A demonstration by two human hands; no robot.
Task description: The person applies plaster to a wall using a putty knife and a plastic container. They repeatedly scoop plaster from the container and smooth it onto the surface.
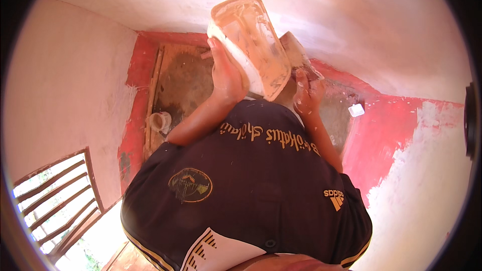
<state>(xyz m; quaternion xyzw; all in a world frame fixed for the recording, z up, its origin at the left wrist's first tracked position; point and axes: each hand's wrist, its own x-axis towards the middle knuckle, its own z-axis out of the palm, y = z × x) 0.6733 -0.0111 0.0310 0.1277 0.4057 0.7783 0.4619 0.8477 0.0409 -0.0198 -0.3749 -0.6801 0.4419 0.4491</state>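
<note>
My left hand [227,75] grips the side of a rectangular plastic tub [253,40], held up at chest height and smeared with pale orange and white material. My right hand [307,90] holds a flat, stained scraper-like blade [296,52], which is at the tub's right edge; whether the two touch I cannot tell. Both forearms rise from either side of my dark shirt.
Below, the stained floor [178,80] holds a small bucket [159,122] at left and a white plastic piece [356,110] at right. Pink-and-white walls [75,80] surround me, with a red band [396,125] along their base. A barred window [55,195] is lower left.
</note>
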